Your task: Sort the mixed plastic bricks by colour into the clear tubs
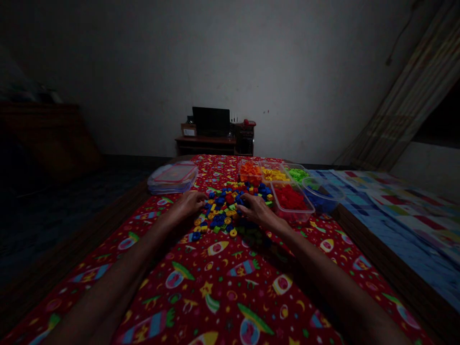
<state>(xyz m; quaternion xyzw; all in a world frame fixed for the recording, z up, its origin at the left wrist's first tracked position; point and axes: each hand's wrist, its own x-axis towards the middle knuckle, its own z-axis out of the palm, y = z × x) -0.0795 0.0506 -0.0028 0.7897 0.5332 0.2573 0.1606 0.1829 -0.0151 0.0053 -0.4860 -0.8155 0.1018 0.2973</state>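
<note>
A loose pile of small toy building blocks (219, 219) in blue, yellow, green and red lies on the red patterned cloth (230, 292). At the pile's left edge is my left hand (189, 204), its fingers curled together. What they hold, if anything, is too small and dark to make out. My right hand (257, 210) reaches over the pile's right side, thumb and fingers apart around some dark blue blocks. No block is plainly gripped there. Right of that hand stands a clear tub of red blocks (291, 197).
Behind the pile are clear tubs of orange blocks (250, 170), yellow blocks (275, 174) and green blocks (298, 174). A round tub of blue blocks (321, 199) stands at the right. Stacked lids (172, 178) lie at the left. A computer screen (211, 121) stands by the wall.
</note>
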